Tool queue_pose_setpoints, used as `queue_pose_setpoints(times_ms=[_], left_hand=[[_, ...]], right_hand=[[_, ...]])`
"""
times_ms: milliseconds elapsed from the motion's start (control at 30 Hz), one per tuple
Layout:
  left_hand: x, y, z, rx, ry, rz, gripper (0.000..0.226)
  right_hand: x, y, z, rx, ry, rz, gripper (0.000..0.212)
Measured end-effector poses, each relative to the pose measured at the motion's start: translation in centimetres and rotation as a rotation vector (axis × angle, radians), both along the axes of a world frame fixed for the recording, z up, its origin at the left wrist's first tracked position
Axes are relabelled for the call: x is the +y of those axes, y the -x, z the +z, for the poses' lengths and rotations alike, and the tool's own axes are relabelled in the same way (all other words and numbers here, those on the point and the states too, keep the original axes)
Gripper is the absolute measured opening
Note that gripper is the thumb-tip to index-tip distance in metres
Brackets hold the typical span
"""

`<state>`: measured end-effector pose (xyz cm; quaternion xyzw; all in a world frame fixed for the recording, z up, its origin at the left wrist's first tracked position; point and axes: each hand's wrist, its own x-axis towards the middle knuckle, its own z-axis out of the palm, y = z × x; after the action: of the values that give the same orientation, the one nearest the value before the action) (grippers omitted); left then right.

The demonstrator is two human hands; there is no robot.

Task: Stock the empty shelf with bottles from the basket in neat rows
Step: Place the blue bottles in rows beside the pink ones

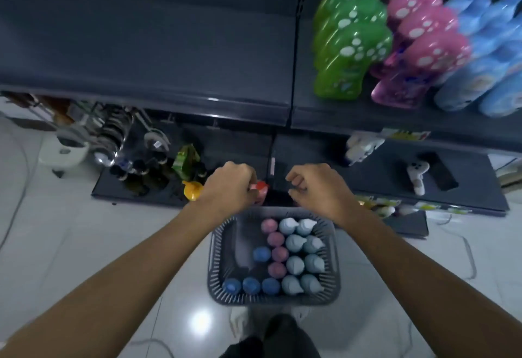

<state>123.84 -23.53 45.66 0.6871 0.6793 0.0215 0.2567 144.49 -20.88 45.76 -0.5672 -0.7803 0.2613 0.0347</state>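
Observation:
A grey slatted basket (pixel 217 253) stands on the floor below me, holding several upright bottles with pink (pixel 276 238), dark blue (pixel 261 254) and pale blue (pixel 295 264) caps. Its left part is bare. My left hand (pixel 230 185) is above the basket's far rim, fingers closed around a bottle with a red cap (pixel 261 186). My right hand (pixel 313 185) hovers beside it, fingers curled, with nothing visible in it. The empty dark shelf (pixel 141 55) spreads across the upper left.
Green (pixel 347 46), pink (pixel 418 46) and blue (pixel 485 55) bottles stand in rows on the shelf's right section. The bottom shelf holds a yellow-capped bottle (pixel 192 189), dark bottles, a green pack and white items. My legs are below the basket.

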Motion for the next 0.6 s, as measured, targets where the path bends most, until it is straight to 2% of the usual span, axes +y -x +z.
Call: queue_pose_setpoints(times_ms=[133, 233, 333, 500, 600], left_hand=[[-3.6, 0.7, -8.7, 0.031, 0.171, -0.017, 0.021], [-6.5, 0.9, -14.8, 0.062, 0.288, 0.003, 0.028], [-9.1, 0.9, -20.1, 0.095, 0.426, -0.061, 0.025], [-12.1, 1.1, -25.5, 0.120, 0.521, -0.158, 0.024], [-12.9, 0.6, -27.2, 0.168, 0.541, -0.229, 0.025]], right_hand=[[-2.6, 1.3, -8.7, -0.097, 0.072, 0.041, 0.021], [-4.9, 2.3, -15.2, -0.122, 0.165, 0.057, 0.017], [-6.8, 3.1, -20.9, -0.119, 0.215, 0.072, 0.025], [-8.8, 4.1, -27.0, -0.161, 0.260, 0.087, 0.049], [-9.7, 4.4, -28.9, -0.192, 0.263, 0.097, 0.043]])
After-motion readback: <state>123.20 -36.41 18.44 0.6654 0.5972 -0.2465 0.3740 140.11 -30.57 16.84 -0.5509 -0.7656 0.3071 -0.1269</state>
